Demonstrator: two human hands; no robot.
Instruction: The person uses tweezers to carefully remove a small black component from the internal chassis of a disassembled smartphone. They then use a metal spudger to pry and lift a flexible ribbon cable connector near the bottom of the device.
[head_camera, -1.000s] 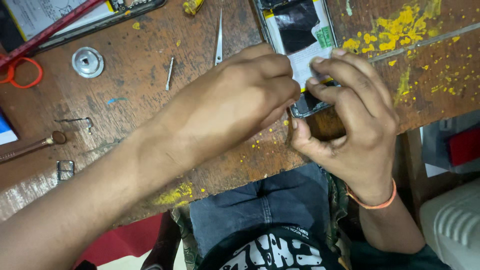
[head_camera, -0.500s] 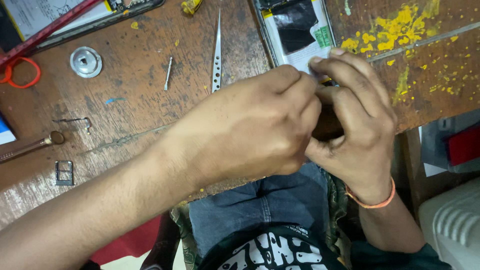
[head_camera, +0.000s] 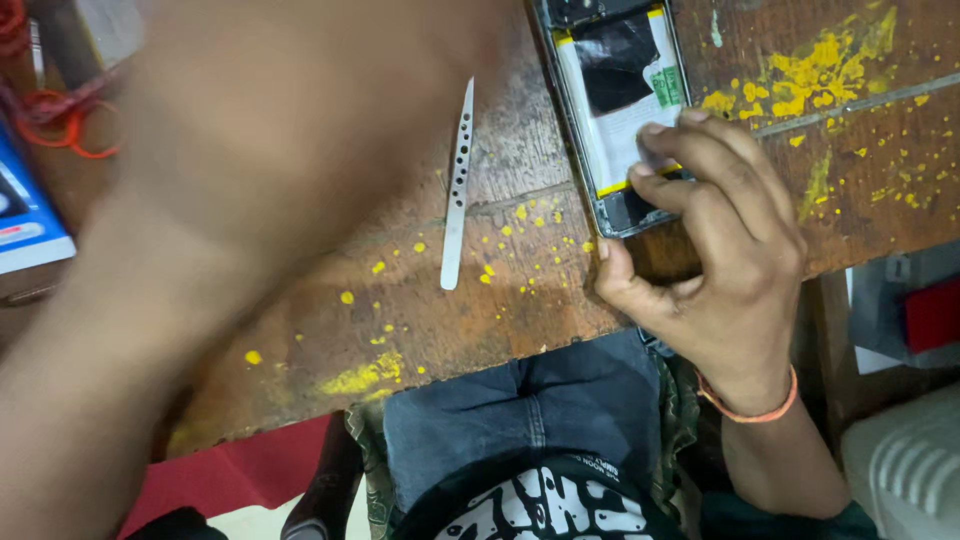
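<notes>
Head view: right hand (head_camera: 722, 270) steadies opened phone (head_camera: 620, 110).

The right hand (head_camera: 715, 265) was curled low at the near edge, wrist bent back toward the body, an orange band round that wrist. Its index and middle fingers (head_camera: 700, 165) were pressed flat and pointed left, while the thumb was hooked in underneath, so the hand pinched from both sides. The left forearm swept across close to the camera, blurred and filling the whole left side, raised above the surface. The left hand itself ran out of view at the top.
</notes>
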